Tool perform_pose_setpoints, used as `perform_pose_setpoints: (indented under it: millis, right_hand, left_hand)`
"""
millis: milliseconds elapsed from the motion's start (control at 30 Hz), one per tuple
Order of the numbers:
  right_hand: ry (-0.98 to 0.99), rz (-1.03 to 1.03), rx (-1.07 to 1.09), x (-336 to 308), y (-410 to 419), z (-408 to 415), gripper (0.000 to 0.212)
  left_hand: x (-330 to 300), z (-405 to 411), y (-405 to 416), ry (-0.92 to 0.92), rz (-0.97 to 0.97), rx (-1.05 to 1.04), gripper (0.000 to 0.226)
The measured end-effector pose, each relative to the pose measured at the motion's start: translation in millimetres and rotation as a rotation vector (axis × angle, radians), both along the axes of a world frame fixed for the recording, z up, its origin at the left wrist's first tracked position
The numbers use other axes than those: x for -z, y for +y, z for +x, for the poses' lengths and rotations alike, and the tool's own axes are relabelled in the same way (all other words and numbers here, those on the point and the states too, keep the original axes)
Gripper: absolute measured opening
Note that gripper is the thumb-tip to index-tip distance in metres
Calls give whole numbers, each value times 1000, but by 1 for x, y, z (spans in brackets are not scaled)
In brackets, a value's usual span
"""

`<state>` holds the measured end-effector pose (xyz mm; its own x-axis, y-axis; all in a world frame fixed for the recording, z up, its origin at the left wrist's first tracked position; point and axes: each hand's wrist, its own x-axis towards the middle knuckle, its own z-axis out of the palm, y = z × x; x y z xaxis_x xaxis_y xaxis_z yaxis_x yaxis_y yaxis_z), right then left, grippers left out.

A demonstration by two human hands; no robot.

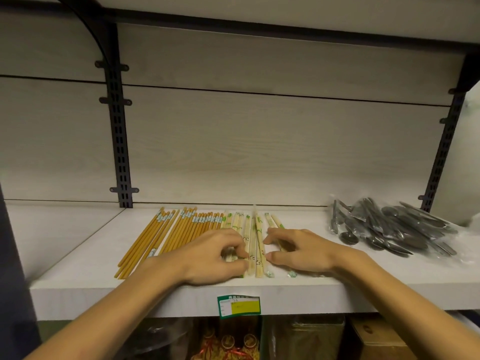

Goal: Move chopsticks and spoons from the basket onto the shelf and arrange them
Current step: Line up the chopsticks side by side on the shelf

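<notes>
Left hand: the left hand (218,255) rests on the shelf (78,255), fingers curled, pinching the near ends of the wrapped chopsticks (250,242), seemingly to square them up.
Right hand: the right hand (298,249) lies just right of that bundle, fingers bent and pressing wrapped pairs flat against the board, likely nudging them leftward.
Brown chopsticks: the brown chopsticks (179,229) lie left of the left hand, partly under it.
Axis: all chopsticks run front to back, far ends toward the back wall.
Spoons: the bagged spoons (389,229) are heaped well right of the right hand, unsorted.
Basket: not in view.
</notes>
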<state>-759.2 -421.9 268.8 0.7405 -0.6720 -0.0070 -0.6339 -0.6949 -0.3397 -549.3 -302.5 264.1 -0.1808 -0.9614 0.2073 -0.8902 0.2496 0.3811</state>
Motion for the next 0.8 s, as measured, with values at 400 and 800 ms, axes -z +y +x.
perform_pose_setpoints:
  millis: [400,800]
  right_hand:
    - [-145,-9,-44,6,1,-2,42]
    - [-126,-22,-66,6,7,-1,47]
  left_hand:
    - [-2,-10,0,-82,64,20,51]
    - [-2,-19,-4,-158,146,16,54]
